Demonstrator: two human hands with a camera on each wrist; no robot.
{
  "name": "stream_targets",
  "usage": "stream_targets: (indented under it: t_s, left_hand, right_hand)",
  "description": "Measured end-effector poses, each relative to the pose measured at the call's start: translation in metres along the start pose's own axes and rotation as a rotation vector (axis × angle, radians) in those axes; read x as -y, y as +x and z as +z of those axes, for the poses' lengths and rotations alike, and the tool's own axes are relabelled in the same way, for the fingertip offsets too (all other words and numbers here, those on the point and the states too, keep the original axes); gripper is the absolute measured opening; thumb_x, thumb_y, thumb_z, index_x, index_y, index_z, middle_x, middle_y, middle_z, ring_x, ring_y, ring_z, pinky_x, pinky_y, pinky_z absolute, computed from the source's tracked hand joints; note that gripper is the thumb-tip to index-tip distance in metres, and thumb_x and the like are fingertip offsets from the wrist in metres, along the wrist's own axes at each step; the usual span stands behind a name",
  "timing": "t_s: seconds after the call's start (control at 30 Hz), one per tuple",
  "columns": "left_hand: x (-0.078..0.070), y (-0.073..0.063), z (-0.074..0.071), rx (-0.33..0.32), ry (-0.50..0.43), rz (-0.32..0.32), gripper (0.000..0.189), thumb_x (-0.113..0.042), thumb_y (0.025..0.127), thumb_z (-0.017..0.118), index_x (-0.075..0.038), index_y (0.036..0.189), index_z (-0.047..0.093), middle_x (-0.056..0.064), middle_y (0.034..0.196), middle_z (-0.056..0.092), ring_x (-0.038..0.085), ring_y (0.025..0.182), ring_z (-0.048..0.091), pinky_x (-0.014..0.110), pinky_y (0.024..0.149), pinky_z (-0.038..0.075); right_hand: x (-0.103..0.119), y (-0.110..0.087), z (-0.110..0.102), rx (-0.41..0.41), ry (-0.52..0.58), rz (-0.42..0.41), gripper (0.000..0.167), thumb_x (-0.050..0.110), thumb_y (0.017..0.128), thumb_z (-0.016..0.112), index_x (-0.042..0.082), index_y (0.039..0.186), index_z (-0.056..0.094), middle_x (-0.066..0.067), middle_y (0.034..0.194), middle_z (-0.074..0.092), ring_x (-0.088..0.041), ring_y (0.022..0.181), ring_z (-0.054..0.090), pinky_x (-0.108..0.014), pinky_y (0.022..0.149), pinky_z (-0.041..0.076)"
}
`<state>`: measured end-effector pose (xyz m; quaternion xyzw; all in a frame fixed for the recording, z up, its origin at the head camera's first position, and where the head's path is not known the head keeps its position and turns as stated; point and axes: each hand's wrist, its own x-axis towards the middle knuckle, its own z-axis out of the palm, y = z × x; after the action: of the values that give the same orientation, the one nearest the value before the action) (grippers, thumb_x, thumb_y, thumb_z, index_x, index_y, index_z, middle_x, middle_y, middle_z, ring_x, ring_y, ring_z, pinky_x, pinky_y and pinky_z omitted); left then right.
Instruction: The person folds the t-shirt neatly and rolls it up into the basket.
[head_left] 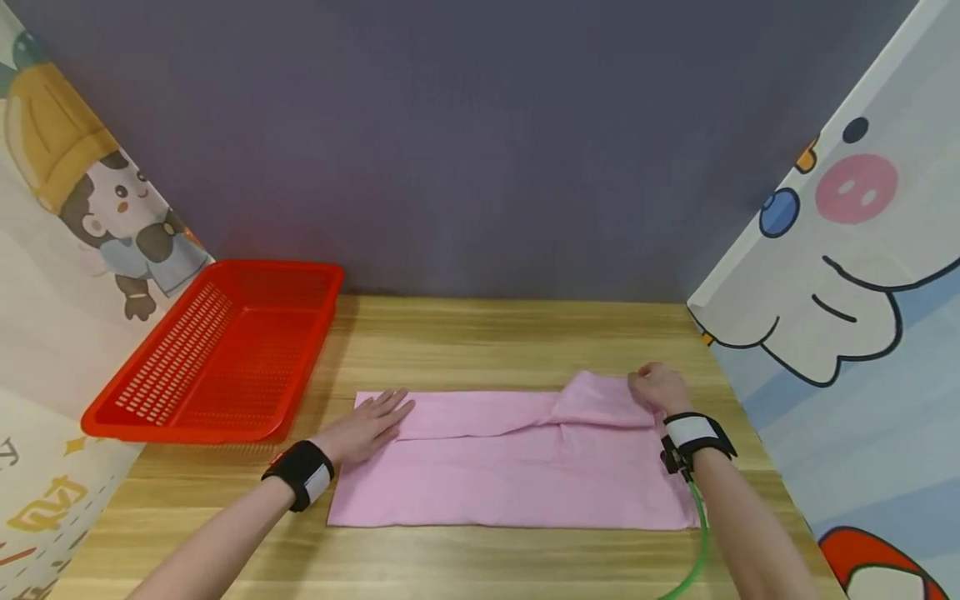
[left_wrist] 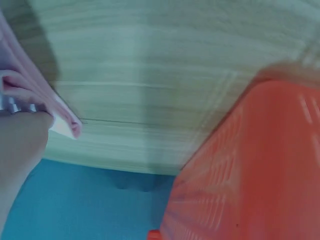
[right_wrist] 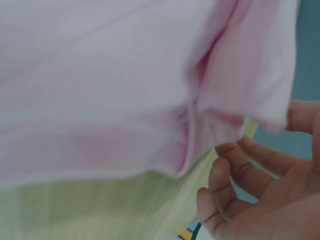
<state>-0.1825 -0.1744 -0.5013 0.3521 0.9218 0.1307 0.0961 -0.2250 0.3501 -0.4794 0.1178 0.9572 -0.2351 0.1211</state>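
Observation:
A folded pink cloth (head_left: 510, 483) lies lengthwise on the wooden table, with a strip along its far side folded over. At its far left corner my left hand (head_left: 367, 429) rests flat, fingers extended. In the left wrist view, part of that hand (left_wrist: 22, 145) shows beside the layered cloth edge (left_wrist: 45, 95). My right hand (head_left: 660, 388) pinches the far right part of the strip, which is raised and bunched there. The right wrist view shows the thumb and fingers of this hand (right_wrist: 270, 180) at the lifted cloth end (right_wrist: 245, 85); the exact pinch point is partly hidden.
A red plastic basket (head_left: 247, 358) with slotted sides stands left of the cloth. A dark grey panel (head_left: 480, 150) rises behind the table (head_left: 480, 342). Cartoon-printed walls (head_left: 847, 275) flank both sides. A green cable (head_left: 701, 542) hangs from the right wristband.

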Motion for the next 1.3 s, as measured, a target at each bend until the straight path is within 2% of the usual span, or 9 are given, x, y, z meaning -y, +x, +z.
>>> stream_targets:
  t_s: [0.17,0.3,0.37,0.5,0.6,0.73,0.9,1.1,1.3]
  left_hand:
    - [0.005,0.004,0.002,0.038,-0.014,-0.016,0.055,-0.021,0.105,0.05,-0.002,0.154,0.035,0.026,0.162,0.028,0.05,0.149,0.027,0.066,0.117,0.025]
    - [0.011,0.009,0.003,0.055,-0.018,-0.027,0.055,-0.023,0.106,0.048,-0.003,0.155,0.034,0.025,0.163,0.026,0.049,0.15,0.025,0.066,0.119,0.023]
    - [0.012,0.011,0.003,0.064,-0.028,-0.043,0.055,-0.024,0.106,0.047,-0.004,0.156,0.033,0.024,0.164,0.024,0.048,0.151,0.024,0.066,0.12,0.021]
    - [0.014,0.013,0.001,0.067,-0.047,-0.066,0.056,-0.025,0.106,0.047,-0.006,0.156,0.032,0.023,0.165,0.023,0.048,0.151,0.023,0.065,0.121,0.019]
    - [0.014,0.012,-0.001,0.053,-0.058,-0.053,0.056,-0.023,0.105,0.048,-0.004,0.155,0.034,0.025,0.164,0.024,0.049,0.15,0.023,0.067,0.119,0.02]
    - [0.017,0.012,0.0,0.017,-0.051,-0.003,0.054,-0.022,0.105,0.049,-0.001,0.153,0.036,0.029,0.162,0.026,0.053,0.147,0.026,0.07,0.116,0.023]
    - [0.018,0.012,0.0,0.043,-0.051,-0.038,0.054,-0.02,0.106,0.047,-0.002,0.155,0.033,0.026,0.164,0.022,0.05,0.15,0.022,0.068,0.119,0.019]
    - [0.016,0.013,-0.002,0.061,-0.047,-0.048,0.054,-0.02,0.106,0.046,-0.002,0.155,0.032,0.026,0.165,0.021,0.049,0.151,0.021,0.067,0.119,0.019]
    - [0.011,0.012,-0.005,0.062,-0.054,-0.053,0.055,-0.02,0.106,0.047,-0.002,0.155,0.032,0.026,0.165,0.022,0.049,0.151,0.021,0.067,0.12,0.019]
  right_hand:
    - [0.007,0.01,-0.001,0.02,0.037,-0.037,0.058,0.027,0.094,0.048,-0.016,0.133,0.049,-0.038,0.132,0.055,-0.044,0.106,0.059,-0.047,0.083,0.052]
    - [0.013,0.018,-0.001,-0.013,0.153,-0.091,0.048,0.014,0.09,0.054,-0.015,0.127,0.057,-0.035,0.121,0.061,-0.026,0.073,0.058,-0.031,0.059,0.046]
    - [0.017,0.02,-0.001,-0.051,0.215,-0.126,0.041,0.01,0.09,0.055,-0.013,0.124,0.062,-0.033,0.119,0.063,-0.02,0.068,0.055,-0.028,0.053,0.041]
    - [0.025,0.015,-0.004,-0.128,0.346,-0.209,0.032,0.006,0.094,0.058,-0.01,0.121,0.067,-0.032,0.121,0.066,-0.023,0.088,0.064,-0.018,0.063,0.042]
    - [0.028,0.002,-0.009,-0.12,0.468,-0.311,0.03,0.004,0.096,0.06,-0.011,0.121,0.066,-0.03,0.121,0.068,-0.017,0.105,0.067,-0.012,0.076,0.047]
    - [0.023,-0.025,-0.02,0.012,0.605,-0.449,0.031,0.004,0.096,0.064,-0.014,0.121,0.064,-0.013,0.112,0.076,0.001,0.099,0.068,-0.015,0.082,0.054]
    - [0.002,-0.058,-0.023,0.27,0.593,-0.584,0.026,0.007,0.095,0.067,-0.008,0.116,0.069,0.009,0.104,0.078,-0.002,0.099,0.071,-0.02,0.085,0.055]
    - [-0.033,-0.084,-0.009,0.607,0.596,-0.723,0.022,-0.004,0.095,0.059,-0.013,0.114,0.067,-0.009,0.11,0.077,-0.012,0.103,0.073,-0.03,0.089,0.058]
    - [-0.053,-0.091,0.0,0.67,0.581,-0.694,0.02,-0.006,0.091,0.061,-0.011,0.109,0.07,-0.02,0.106,0.075,-0.011,0.096,0.072,-0.026,0.08,0.058]
